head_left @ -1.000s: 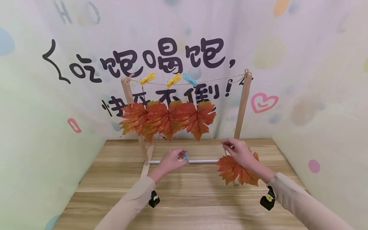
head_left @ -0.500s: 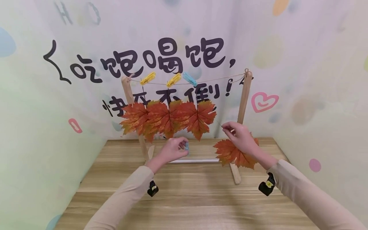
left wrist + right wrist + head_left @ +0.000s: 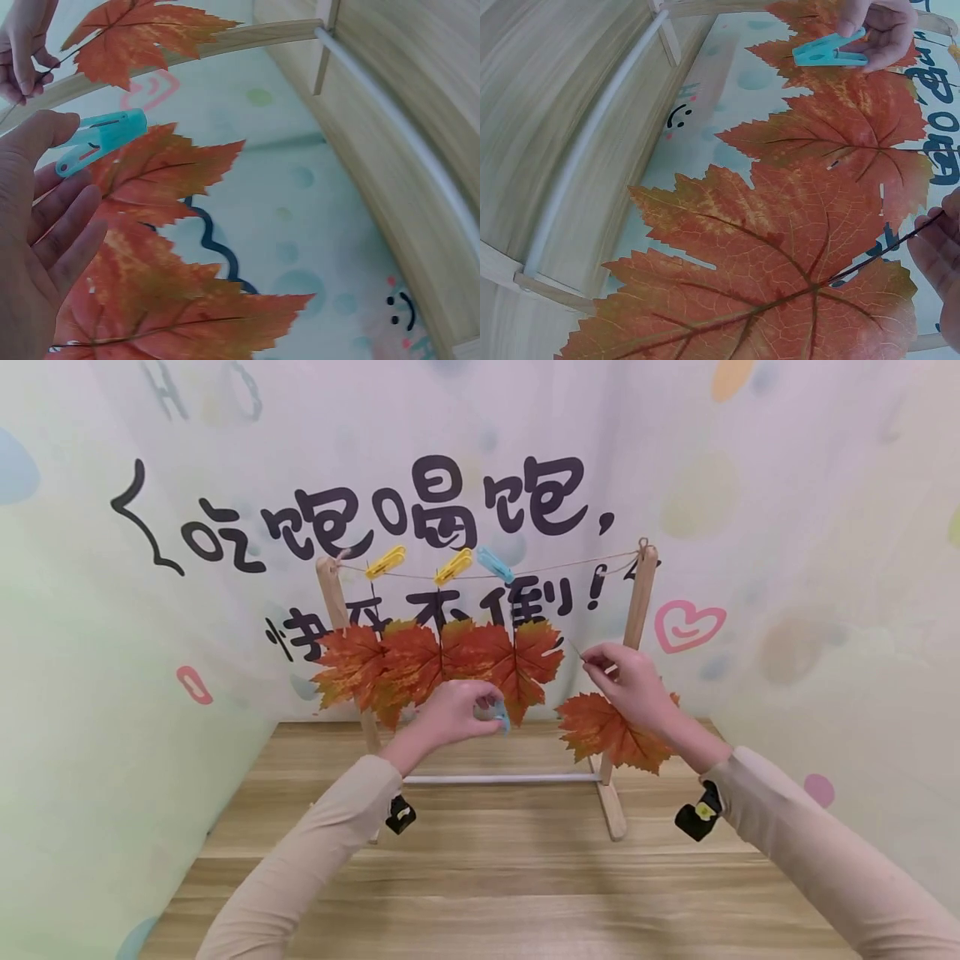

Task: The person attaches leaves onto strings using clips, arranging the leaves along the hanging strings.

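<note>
Between thumb and fingers my left hand [image 3: 457,714] pinches a light blue clothespin [image 3: 105,135], in front of the hanging leaves. My right hand [image 3: 630,681] pinches the thin dark stem of an orange-red maple leaf [image 3: 780,277], which hangs below the fingers beside the right post. Three similar maple leaves [image 3: 517,668] hang in an overlapping row from a string [image 3: 577,563]. Two yellow clothespins [image 3: 453,567] and a blue clothespin [image 3: 495,565] clip their stems to it. Both hands are below the string's level in the head view.
The string runs between two wooden posts [image 3: 639,602] of a stand. A white rod [image 3: 502,778] joins the posts low down, and wooden feet [image 3: 613,810] rest on the wood-grain table [image 3: 480,893]. Behind stands a printed curtain [image 3: 750,485] with large dark characters.
Both hands have risen toward the string, the right with its maple leaf, the left with the blue clothespin and slightly rightward. The hanging leaves stay where they were.
</note>
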A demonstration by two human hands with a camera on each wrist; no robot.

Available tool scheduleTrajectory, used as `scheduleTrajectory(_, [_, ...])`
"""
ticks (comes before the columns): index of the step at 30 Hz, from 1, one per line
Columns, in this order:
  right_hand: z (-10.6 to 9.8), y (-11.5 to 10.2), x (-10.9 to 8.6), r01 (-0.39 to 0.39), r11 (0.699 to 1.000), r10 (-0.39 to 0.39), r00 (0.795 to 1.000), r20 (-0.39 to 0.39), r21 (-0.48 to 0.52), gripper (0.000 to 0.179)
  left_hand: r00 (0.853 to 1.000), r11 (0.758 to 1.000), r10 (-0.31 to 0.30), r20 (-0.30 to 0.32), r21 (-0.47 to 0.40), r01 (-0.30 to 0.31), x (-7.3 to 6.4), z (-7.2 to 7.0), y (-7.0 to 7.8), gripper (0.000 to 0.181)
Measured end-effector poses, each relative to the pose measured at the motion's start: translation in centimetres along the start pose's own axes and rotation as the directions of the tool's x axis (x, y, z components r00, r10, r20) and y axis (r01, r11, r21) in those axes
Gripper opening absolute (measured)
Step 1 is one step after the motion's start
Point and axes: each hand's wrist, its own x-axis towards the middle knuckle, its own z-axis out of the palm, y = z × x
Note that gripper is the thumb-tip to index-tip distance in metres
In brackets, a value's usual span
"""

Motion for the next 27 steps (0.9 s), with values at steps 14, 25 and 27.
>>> scheduleTrajectory(14, [-0.8, -0.8, 2.1, -0.018, 1.0, 0.018, 0.996, -0.084, 0.008, 0.008, 0.998, 0.998, 0.067, -0.012, -0.001, -0.067, 4.0, -4.0, 2.3, 0.021])
scheduleTrajectory(25, [-1.1, -1.4, 3.4, -0.066, 0.997, 0.069, 0.99, -0.123, 0.025, 0.009, 0.999, 1.0, 0.02, -0.045, 0.013, -0.02, 7.2, -7.0, 3.7, 0.022])
scheduleTrajectory(27, [-1.2, -1.6, 3.8, -0.081, 0.996, 0.083, 0.988, -0.132, 0.026, 0.01, 0.999, 0.999, 0.009, -0.047, 0.039, -0.007, 7.7, -7.6, 3.9, 0.024])
